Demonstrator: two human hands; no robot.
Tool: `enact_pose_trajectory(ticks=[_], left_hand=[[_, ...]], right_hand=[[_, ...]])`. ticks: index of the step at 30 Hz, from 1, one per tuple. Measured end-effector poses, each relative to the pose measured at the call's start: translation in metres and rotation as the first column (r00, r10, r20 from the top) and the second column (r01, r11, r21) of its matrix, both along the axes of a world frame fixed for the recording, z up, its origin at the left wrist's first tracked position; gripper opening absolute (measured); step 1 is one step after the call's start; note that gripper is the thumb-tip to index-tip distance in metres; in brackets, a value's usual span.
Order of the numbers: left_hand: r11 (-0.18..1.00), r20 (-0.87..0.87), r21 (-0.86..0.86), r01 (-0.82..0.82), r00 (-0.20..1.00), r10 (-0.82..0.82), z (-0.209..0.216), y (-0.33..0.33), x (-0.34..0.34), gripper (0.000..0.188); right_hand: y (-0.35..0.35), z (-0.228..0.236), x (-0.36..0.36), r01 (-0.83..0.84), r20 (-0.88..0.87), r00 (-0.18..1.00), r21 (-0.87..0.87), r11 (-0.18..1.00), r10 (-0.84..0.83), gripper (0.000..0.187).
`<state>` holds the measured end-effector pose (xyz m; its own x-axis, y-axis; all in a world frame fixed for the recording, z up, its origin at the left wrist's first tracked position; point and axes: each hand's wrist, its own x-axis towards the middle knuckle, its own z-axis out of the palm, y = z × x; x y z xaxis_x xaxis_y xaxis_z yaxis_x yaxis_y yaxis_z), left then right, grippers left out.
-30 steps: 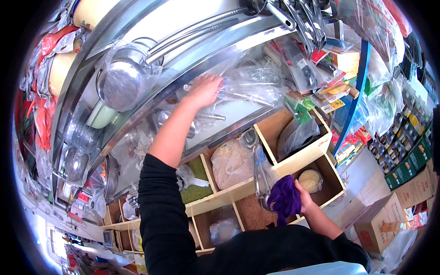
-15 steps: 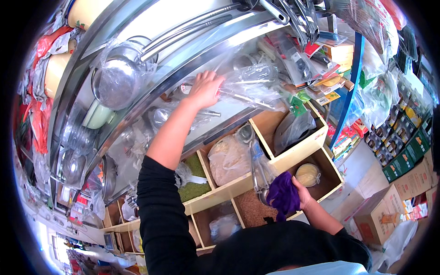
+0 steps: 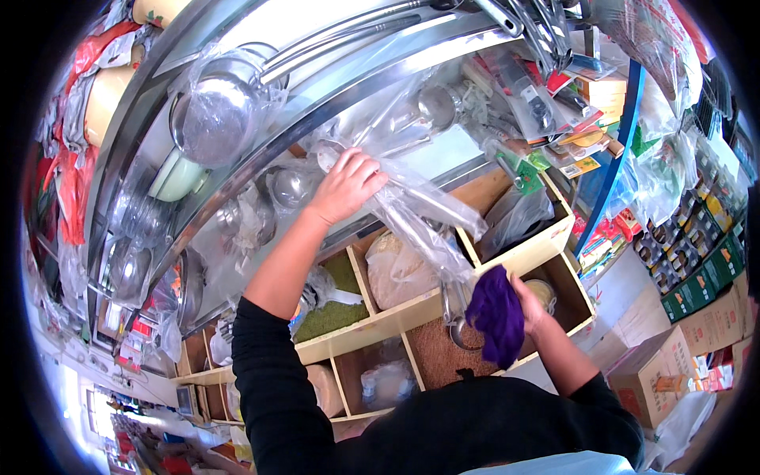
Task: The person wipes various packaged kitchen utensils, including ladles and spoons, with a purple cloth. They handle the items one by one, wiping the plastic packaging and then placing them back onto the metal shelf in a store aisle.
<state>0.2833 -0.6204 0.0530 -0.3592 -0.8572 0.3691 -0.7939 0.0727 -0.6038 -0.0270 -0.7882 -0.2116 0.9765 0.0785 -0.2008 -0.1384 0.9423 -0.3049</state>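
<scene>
Over the shelf, my left hand point(image 3: 348, 186) is closed on a long-handled metal utensil in clear plastic point(image 3: 427, 198). Its handle end slants down right over the bins; what its head is, I cannot make out for sure. My right hand point(image 3: 530, 307) grips a crumpled purple cloth point(image 3: 497, 317) above the front bins. Directly left of the cloth, metal ladles point(image 3: 457, 317) hang over a bin of reddish-brown grain point(image 3: 437, 352). More bagged metal kitchenware, including a round ladle-like piece point(image 3: 438, 107), lies on the shelf beyond my left hand.
Wooden divided bins point(image 3: 380, 319) run below the shelf, with green beans point(image 3: 336, 321) in one. A metal shelf edge point(image 3: 309, 115) curves above my left arm, carrying a bagged pan point(image 3: 215, 119). A blue post point(image 3: 617, 158) rises on the right, near cardboard boxes point(image 3: 651, 372).
My left hand has lifted the plastic-wrapped utensil off the shelf and drawn it nearer, its handle now over the bins. The purple cloth in my right hand has shifted slightly right.
</scene>
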Motion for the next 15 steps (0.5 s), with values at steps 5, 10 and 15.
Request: enact_pose_trajectory(ticks=[5, 10, 15], left_hand=[[0.999, -0.005, -0.046, -0.028, 1.0, 0.028, -0.014, 0.02, -0.006, 0.02], [0.993, -0.057, -0.111, -0.036, 0.998, 0.03, -0.023, 0.04, -0.011, 0.023], [0.903, -0.096, -0.366, -0.227, 0.974, 0.206, -0.042, 0.063, -0.016, 0.039]], right_hand=[[-0.004, 0.066, 0.061, 0.062, 0.159, 0.986, -0.073, 0.995, -0.05, 0.064], [-0.003, 0.103, 0.11, -0.12, 0.204, 0.966, -0.195, 0.973, 0.16, 0.071], [0.028, 0.112, 0.12, -0.095, 0.275, 0.924, -0.505, 0.858, 0.264, 0.067]])
